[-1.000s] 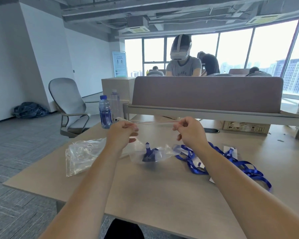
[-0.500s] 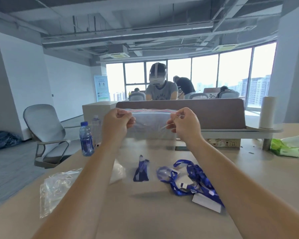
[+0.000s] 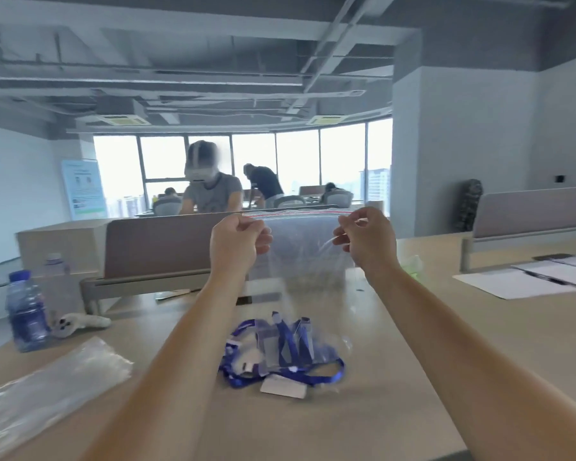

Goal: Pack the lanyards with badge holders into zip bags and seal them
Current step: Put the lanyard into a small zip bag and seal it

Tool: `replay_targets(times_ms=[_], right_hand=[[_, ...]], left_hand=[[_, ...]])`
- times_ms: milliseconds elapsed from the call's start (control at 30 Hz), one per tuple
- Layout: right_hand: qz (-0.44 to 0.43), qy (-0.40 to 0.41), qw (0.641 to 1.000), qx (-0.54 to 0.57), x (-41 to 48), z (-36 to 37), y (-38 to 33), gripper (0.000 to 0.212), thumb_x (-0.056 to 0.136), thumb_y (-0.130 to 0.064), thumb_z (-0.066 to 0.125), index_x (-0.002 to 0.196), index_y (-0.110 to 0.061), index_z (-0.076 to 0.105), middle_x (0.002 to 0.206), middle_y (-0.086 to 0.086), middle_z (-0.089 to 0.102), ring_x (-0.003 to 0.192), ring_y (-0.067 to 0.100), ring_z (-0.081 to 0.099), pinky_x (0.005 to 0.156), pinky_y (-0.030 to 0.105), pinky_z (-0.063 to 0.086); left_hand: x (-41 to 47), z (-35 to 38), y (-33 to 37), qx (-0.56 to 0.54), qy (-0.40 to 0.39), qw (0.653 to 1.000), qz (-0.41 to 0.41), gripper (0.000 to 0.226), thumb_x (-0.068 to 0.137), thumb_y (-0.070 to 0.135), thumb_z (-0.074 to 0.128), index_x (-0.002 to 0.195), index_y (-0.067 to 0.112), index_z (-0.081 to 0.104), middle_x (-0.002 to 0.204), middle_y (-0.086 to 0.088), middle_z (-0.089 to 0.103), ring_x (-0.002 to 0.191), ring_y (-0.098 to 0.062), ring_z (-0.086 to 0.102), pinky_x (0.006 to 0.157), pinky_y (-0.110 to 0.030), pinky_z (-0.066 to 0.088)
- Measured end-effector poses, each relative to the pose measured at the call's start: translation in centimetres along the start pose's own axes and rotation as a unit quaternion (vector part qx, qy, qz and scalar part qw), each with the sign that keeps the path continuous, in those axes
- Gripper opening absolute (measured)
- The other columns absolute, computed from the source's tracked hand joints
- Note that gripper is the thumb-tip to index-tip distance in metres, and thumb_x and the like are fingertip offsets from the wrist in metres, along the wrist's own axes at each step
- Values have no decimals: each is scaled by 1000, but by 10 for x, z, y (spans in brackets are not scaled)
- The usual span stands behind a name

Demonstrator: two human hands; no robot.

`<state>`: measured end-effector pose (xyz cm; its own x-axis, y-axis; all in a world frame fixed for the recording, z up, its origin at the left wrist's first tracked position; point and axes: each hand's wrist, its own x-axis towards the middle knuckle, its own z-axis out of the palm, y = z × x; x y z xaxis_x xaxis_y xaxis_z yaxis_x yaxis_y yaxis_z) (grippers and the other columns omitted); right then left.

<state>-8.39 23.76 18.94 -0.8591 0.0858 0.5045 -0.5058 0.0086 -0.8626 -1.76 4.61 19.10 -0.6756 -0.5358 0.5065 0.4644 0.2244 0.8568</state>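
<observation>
My left grip (image 3: 238, 239) and right grip (image 3: 366, 236) each pinch a top corner of the zip bag (image 3: 303, 251), fingers curled onto the seal strip. Over the last second I have lifted it off the tabletop (image 3: 413, 377) to eye height and pulled it taut; it looks empty. The lanyards (image 3: 280, 356) lie heaped below it, spare bags (image 3: 47, 387) well to the left, so I judge this bag is not yet filled
</observation>
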Motion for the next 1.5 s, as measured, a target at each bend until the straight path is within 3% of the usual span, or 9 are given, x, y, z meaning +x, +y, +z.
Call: replay_targets(times_ms=[333,567,833,1100,1167,1233,1333,1433,1500], right_hand=[[9,55,996,-75,32,-133,26,11,92,-18,63,87,-17,54,71,1,73,54,16,66,57,31,48],[32,71,988,-131,82,-163,67,13,92,-20,62,83,-21,53,69,0,72,51,15,63,51,28,44],[115,39,983,-141,133,-146,178,16,93,-8,52,82,-20,50,75,7,70,52,17,60,48,28,45],[177,19,970,-167,160,-125,272,17,90,-12,57,107,-12,54,74,6,69,61,20,68,75,46,59],[188,5,968,-167,161,-121,289,25,90,-12,59,114,-9,53,75,2,66,67,24,71,78,51,58],[199,-15,966,-165,160,-117,300,43,90,-10,61,130,-6,48,84,3,65,79,31,72,79,55,57],[186,-10,964,-190,160,-112,314,63,82,-17,67,140,-9,44,112,12,57,90,36,68,80,57,56],[180,-14,965,-191,158,-110,327,50,72,-30,67,119,-20,52,112,6,51,91,35,66,80,56,56],[191,-21,965,-179,144,-100,307,41,81,-25,68,117,-17,51,114,7,53,92,35,66,82,54,56]], left_hand=[[-34,122,-4,17,-85,996,-13,7,94,13,63,95,8,67,79,-6,72,67,-15,69,61,-30,61],[-27,182,-36,51,-95,994,-35,9,92,11,64,85,6,66,76,-10,72,60,-18,69,52,-27,57],[9,233,-133,123,-109,982,-89,10,95,8,55,86,5,60,75,-16,67,59,-27,65,68,-48,60],[32,256,-219,208,-123,965,-101,24,92,6,52,76,24,55,76,-7,71,72,-28,71,76,-50,60],[35,258,-234,242,-125,958,-96,19,89,8,53,81,24,58,86,-8,73,75,-27,71,70,-44,60],[34,257,-241,267,-133,950,-90,18,90,9,54,102,19,64,97,-3,72,71,-20,66,58,-30,53],[32,256,-248,286,-154,943,-75,40,92,8,55,132,17,57,112,5,59,75,-13,56,65,-26,47],[28,252,-246,286,-172,940,-68,38,93,13,59,131,18,57,117,10,56,70,-4,54,63,-21,45],[24,244,-242,273,-182,942,-70,31,93,17,62,124,18,61,120,5,62,85,-11,61,71,-28,48]])
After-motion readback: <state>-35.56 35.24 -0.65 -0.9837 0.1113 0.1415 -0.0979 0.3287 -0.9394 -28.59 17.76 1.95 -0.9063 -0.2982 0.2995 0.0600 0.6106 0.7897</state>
